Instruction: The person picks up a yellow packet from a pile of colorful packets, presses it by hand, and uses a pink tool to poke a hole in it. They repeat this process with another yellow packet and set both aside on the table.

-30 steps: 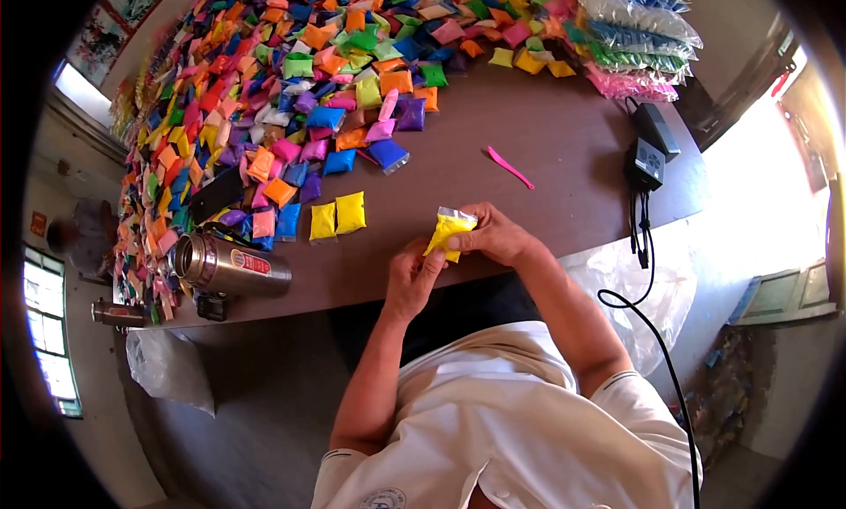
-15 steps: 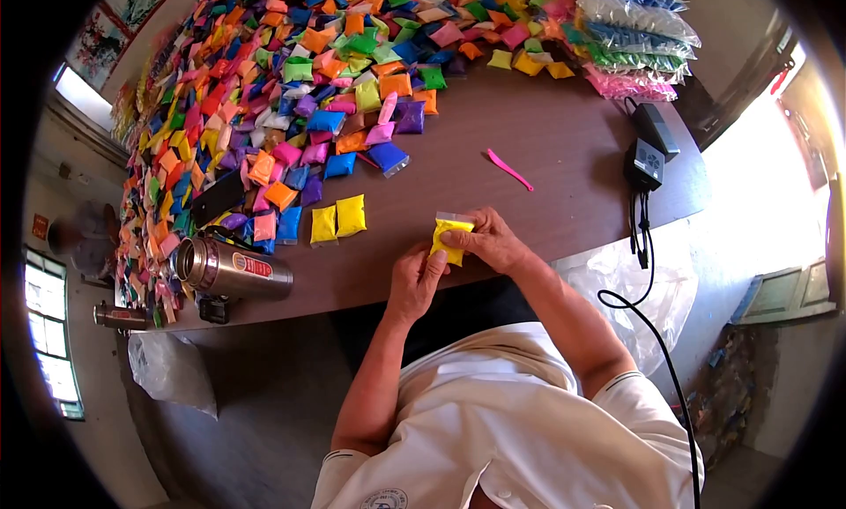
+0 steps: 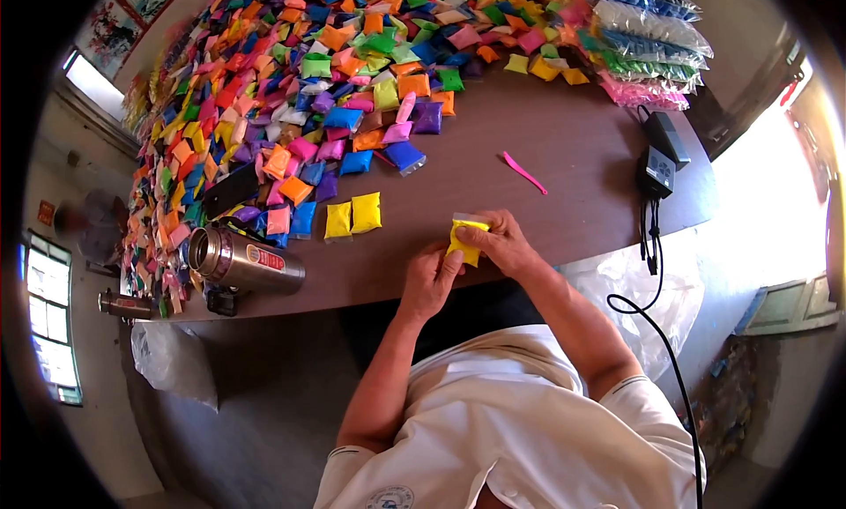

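Observation:
A small yellow packet (image 3: pixel 464 248) with a clear top edge is held between both hands above the table's near edge. My right hand (image 3: pixel 500 241) pinches its upper part, thumb across the front. Fingers of my left hand (image 3: pixel 431 276) close on its lower left side. Two more yellow packets, one (image 3: pixel 338 221) beside the other (image 3: pixel 367 211), lie flat on the table to the left of my hands. Beyond my hands lies a pink plastic tool (image 3: pixel 525 173).
A large heap of colourful packets (image 3: pixel 291 95) covers the left and back. A steel flask (image 3: pixel 251 260) lies at the near left. Stacked bags (image 3: pixel 648 46) are at the back right, with black adapters (image 3: pixel 656 170) and a cable below. A blurred person (image 3: pixel 99 227) is far left.
The whole view has shifted, so the table and things on it appear slightly further right. Both hands still hold the yellow packet, which looks a little more folded and tilted.

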Tool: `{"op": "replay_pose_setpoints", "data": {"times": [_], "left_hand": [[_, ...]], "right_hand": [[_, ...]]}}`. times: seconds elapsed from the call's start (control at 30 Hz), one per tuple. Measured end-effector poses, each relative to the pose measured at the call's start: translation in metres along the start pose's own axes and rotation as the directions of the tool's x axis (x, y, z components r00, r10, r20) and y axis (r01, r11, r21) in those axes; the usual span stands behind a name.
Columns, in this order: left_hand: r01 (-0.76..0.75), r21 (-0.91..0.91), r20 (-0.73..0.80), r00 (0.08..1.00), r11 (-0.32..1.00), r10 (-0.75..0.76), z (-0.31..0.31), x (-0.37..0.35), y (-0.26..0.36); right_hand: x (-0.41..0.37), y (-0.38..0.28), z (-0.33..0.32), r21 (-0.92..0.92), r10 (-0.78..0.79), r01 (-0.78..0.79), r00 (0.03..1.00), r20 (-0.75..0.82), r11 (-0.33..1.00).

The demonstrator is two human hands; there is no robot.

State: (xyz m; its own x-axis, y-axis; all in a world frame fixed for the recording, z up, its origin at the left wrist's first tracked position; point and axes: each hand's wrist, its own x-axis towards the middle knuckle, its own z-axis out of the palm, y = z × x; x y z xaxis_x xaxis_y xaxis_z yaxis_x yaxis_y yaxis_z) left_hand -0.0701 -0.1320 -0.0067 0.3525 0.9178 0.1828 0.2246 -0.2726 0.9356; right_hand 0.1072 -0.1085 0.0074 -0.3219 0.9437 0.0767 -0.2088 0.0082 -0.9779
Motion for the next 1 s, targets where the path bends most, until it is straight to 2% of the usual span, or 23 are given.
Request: {"op": "replay_pose_setpoints", "data": {"times": [0.1, 0.3, 0.37, 0.47, 0.53, 0.57, 0.63, 0.77, 0.87, 0.93, 1.0], "left_hand": [[-0.003, 0.008, -0.006, 1.0, 1.0, 0.003, 0.0, 0.001, 0.0], [0.021, -0.009, -0.017, 1.0, 1.0, -0.021, -0.002, 0.001, 0.002], [0.047, 0.015, -0.007, 0.999, 0.999, -0.047, 0.001, 0.0, -0.002], [0.138, 0.159, 0.014, 0.99, 0.978, -0.142, -0.001, 0.0, 0.001], [0.022, 0.079, -0.054, 0.998, 0.997, -0.018, 0.001, 0.001, -0.005], [0.067, 0.065, -0.029, 0.997, 0.996, -0.065, -0.002, 0.001, -0.001], [0.015, -0.036, -0.048, 0.999, 0.999, -0.017, -0.001, 0.002, 0.001], [-0.041, -0.008, -0.071, 0.997, 0.999, 0.04, 0.002, 0.004, -0.001], [-0.018, -0.026, -0.063, 0.998, 0.999, 0.016, -0.001, 0.003, 0.002], [-0.021, -0.086, -0.074, 0.997, 0.996, 0.015, 0.0, 0.004, 0.006], [-0.008, -0.086, -0.072, 0.997, 0.996, 0.002, -0.001, 0.003, 0.008]], "right_hand": [[0.0, 0.002, -0.001, 0.044, -0.007, 0.007, 1.0, 0.0, 0.999], [0.0, -0.005, -0.005, -0.036, 0.038, -0.036, 0.997, 0.065, 0.999], [-0.002, -0.001, -0.004, -0.109, 0.112, -0.114, 0.993, -0.026, 0.988], [-0.005, -0.003, -0.001, -0.041, 0.205, -0.21, 0.975, -0.087, 0.977], [-0.003, 0.003, 0.0, -0.024, 0.165, -0.168, 0.98, -0.108, 0.985], [-0.002, 0.006, 0.001, -0.017, 0.154, -0.157, 0.978, -0.139, 0.987], [-0.001, 0.007, -0.003, 0.002, 0.071, -0.071, 0.995, -0.071, 0.997], [0.0, 0.0, 0.003, 0.046, 0.017, -0.016, 1.0, -0.02, 0.999], [0.0, 0.007, 0.004, 0.023, -0.032, 0.032, 0.999, 0.021, 0.999], [0.0, 0.005, 0.001, 0.032, -0.017, 0.015, 0.999, 0.046, 0.999], [-0.001, 0.008, -0.003, 0.075, 0.005, -0.005, 1.0, -0.003, 0.997]]}}
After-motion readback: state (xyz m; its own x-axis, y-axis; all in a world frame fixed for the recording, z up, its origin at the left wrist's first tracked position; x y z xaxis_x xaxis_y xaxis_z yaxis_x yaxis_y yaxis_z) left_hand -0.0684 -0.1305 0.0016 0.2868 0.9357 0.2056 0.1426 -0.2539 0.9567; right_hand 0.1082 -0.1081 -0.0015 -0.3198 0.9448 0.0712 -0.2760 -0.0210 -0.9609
